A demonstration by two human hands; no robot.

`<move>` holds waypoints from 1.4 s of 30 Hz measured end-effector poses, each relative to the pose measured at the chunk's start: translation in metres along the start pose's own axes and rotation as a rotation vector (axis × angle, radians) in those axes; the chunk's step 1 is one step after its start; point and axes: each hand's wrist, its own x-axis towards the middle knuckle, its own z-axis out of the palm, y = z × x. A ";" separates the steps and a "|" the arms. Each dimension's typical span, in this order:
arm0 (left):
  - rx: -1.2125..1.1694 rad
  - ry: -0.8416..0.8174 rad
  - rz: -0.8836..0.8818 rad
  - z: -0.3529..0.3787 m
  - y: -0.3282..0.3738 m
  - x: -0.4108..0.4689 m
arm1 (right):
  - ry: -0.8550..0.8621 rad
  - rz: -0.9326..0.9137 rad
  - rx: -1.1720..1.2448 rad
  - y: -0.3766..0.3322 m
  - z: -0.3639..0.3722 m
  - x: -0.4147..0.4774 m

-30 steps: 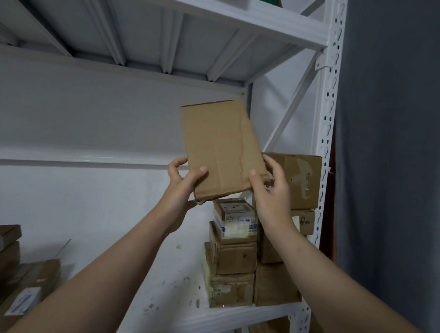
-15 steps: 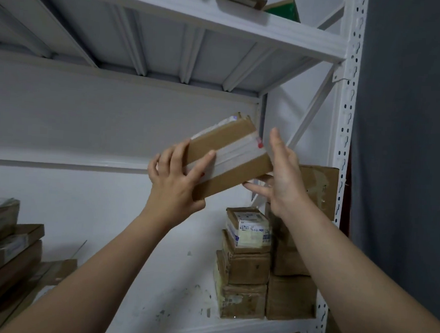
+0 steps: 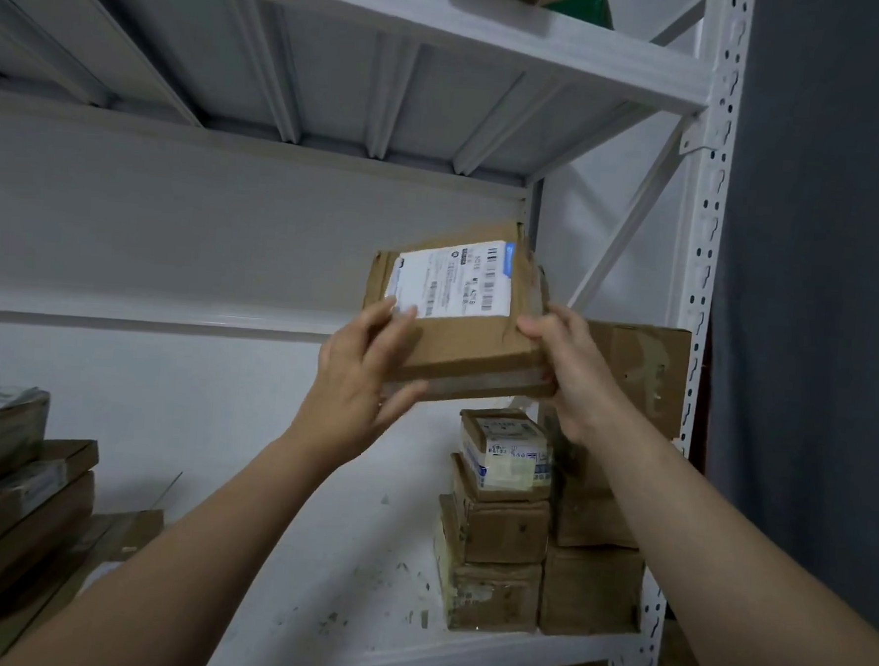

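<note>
Moved: the parcel (image 3: 470, 345) has turned from its taped edge to its labelled face. The right grip (image 3: 573, 377), flat beside it half a second ago, now clasps it.

1. White steel rack (image 3: 705, 256). Its middle shelf (image 3: 310, 556) carries the stock below.
2. Right end of the shelf: two stacks of sealed cardboard boxes (image 3: 502, 532), touching; contents hidden.
3. Left end: flat cartons (image 3: 20, 503) piled up, also closed.
4. The parcel: brown cardboard, taped shut, contents unseen. We log it tilted in the air above the shelf, just over the right-hand stacks.
5. Left grip (image 3: 357, 379): holds the near left corner, fingertips reaching the label.
6. Right grip: holds the near right corner, thumb on top.
7. White shipping label (image 3: 451, 282) on the parcel's upper face.
</note>
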 end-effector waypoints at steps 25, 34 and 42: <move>-1.005 -0.010 -0.876 -0.033 -0.033 -0.048 | -0.087 -0.159 0.134 0.054 0.088 -0.009; -0.918 0.041 -1.010 -0.063 -0.069 -0.095 | -0.110 -0.125 0.053 0.102 0.163 -0.009; -0.762 -0.010 -1.118 -0.091 -0.115 -0.136 | -0.056 0.082 0.084 0.135 0.222 -0.009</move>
